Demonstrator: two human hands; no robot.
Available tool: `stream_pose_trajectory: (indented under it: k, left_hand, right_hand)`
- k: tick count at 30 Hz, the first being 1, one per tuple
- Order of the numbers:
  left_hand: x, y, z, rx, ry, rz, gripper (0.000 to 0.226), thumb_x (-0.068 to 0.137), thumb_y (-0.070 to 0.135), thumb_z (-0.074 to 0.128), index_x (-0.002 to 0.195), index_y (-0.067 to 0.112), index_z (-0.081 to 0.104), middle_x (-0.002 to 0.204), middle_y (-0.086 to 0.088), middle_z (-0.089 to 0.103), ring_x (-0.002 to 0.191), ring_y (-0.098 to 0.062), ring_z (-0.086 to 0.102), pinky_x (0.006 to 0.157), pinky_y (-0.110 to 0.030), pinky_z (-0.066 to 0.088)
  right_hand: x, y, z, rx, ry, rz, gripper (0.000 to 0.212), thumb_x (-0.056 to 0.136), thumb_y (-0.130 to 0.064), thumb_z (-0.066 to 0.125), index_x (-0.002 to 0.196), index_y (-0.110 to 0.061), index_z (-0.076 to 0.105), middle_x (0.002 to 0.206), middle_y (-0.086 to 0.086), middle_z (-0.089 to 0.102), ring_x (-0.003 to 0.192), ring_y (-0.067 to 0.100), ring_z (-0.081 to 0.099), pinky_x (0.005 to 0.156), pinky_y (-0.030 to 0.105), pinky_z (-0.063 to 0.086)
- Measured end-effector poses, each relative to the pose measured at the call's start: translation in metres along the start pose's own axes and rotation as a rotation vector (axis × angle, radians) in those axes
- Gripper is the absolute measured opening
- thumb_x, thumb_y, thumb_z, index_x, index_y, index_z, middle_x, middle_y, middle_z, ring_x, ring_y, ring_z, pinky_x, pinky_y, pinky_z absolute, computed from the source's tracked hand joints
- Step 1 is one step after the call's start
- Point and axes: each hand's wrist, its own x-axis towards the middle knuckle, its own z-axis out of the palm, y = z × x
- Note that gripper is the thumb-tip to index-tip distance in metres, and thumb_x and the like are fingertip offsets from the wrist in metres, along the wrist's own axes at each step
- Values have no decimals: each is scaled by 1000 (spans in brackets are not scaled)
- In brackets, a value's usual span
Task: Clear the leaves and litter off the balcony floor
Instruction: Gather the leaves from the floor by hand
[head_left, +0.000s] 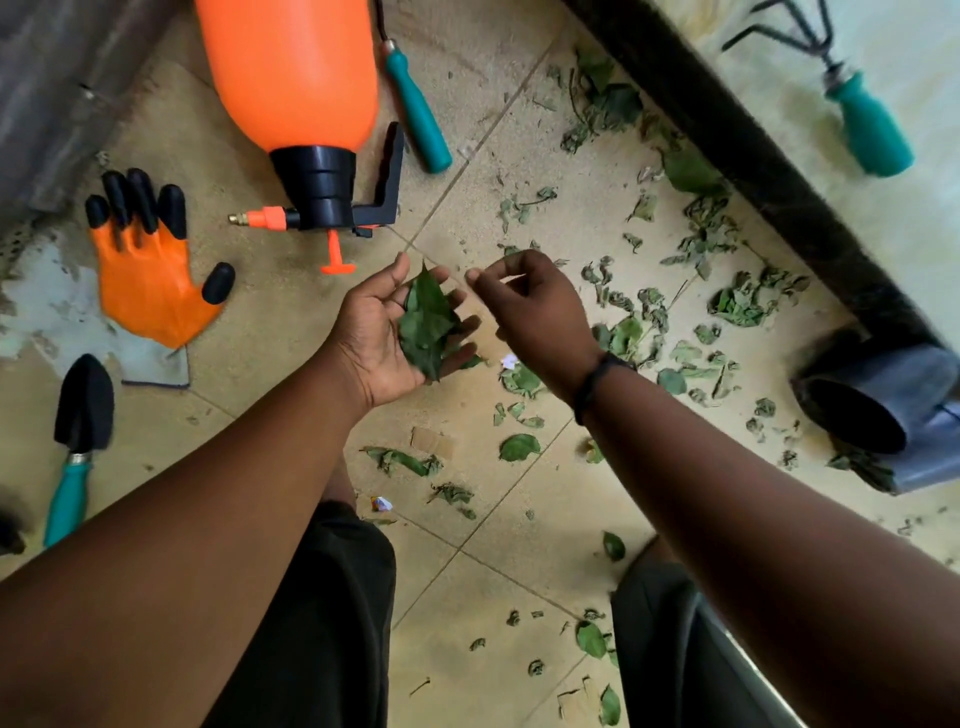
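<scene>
Head view: left hand (387, 332) palm up, fingers relaxed, cradling a bunch of green leaves (427, 322). Right hand (535, 306) just beside, fingers loosely curled, whether pinching anything unclear. More wilted leaves (644, 322) scattered on tiled floor (493, 545); orange sprayer (296, 93) beyond.

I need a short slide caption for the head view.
Left hand cups gathered leaves; right hand hovers beside it.

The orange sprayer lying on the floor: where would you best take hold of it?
Probably by the black handle beside the neck of the orange sprayer, coming from above: the bottle lies on its side, its body looks too wide for fingers, and the handle stands clear.
</scene>
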Motion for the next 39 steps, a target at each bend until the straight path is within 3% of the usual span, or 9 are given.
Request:
stream_pose_trajectory:
  k: [3, 5, 10, 14, 20, 23, 26, 33, 39]
  left_hand:
    - [3, 3, 5, -3, -37, -5, 36, 96, 48, 47, 88, 22, 70, 89, -2, 69, 87, -29, 69, 74, -41, 57]
    - [6, 8, 10, 17, -61, -8, 36, 96, 48, 46, 87, 23, 70, 89, 0, 69, 89, -26, 68, 74, -40, 56]
    - [10, 17, 22, 64, -89, -6, 35, 96, 46, 44, 90, 24, 71, 89, 1, 68, 86, -25, 69, 76, -38, 56]
    - [11, 22, 24, 94, -91, -5, 38, 98, 48, 43, 90, 24, 72, 90, 2, 69, 89, -24, 68, 78, -38, 54]
    - [14, 22, 24, 82, -90, -4, 38, 98, 46, 44, 90, 24, 73, 90, 2, 69, 89, -24, 68, 75, -38, 56]
    - [16, 18, 24, 90, -66, -6, 35, 98, 46, 44, 94, 24, 71, 91, 2, 69, 90, -24, 68, 74, -38, 56]
    - [19, 13, 16, 89, -41, -6, 34, 98, 46, 45, 96, 24, 71, 92, 2, 69, 89, -23, 68, 76, -38, 55]
    - [22, 11, 7, 108, -5, 8, 35, 98, 45, 44, 96, 23, 71, 92, 1, 70, 88, -25, 67, 78, -37, 54]
    - [25, 9, 19, 118, 10, 28, 35, 97, 48, 45, 100, 25, 70, 95, 1, 70, 90, -24, 66, 81, -37, 50]
  right_hand:
    - [43, 0, -22, -129, 157, 3, 14, 93, -35, 61, 90, -23, 55, 83, -4, 66, 65, 15, 58, 68, 38, 54]
    - [74, -4, -42, -339, 195, -41, 10, 96, -30, 56, 104, -24, 56, 111, 0, 66, 77, 12, 59, 68, 31, 54]
    - [136, -26, -90, -925, 172, -93, 66, 92, -9, 56, 151, -18, 26, 151, 11, 34, 115, 28, 54, 72, 23, 41]
    - [158, -36, -109, -984, 92, -17, 73, 90, -19, 61, 151, -15, 22, 141, 12, 47, 113, 31, 56, 78, 36, 49]
    - [120, 5, -81, -997, -29, -179, 35, 93, -17, 57, 127, -23, 50, 123, 0, 58, 87, 15, 56, 57, 20, 43]
    - [111, 25, -75, -875, 101, -237, 28, 94, -21, 53, 121, -26, 53, 131, 0, 52, 94, 19, 60, 72, 34, 57]
    - [121, 29, -84, -700, 282, -81, 25, 96, -23, 52, 120, -21, 53, 126, 5, 55, 97, 20, 59, 82, 36, 53]
    - [149, 20, -71, -909, 189, -116, 39, 92, -44, 59, 121, -19, 50, 116, 4, 52, 85, 23, 58, 70, 38, 52]
    - [148, 34, -66, -671, 97, 88, 31, 94, -37, 59, 73, -14, 55, 75, 4, 57, 67, 21, 54, 51, 28, 39]
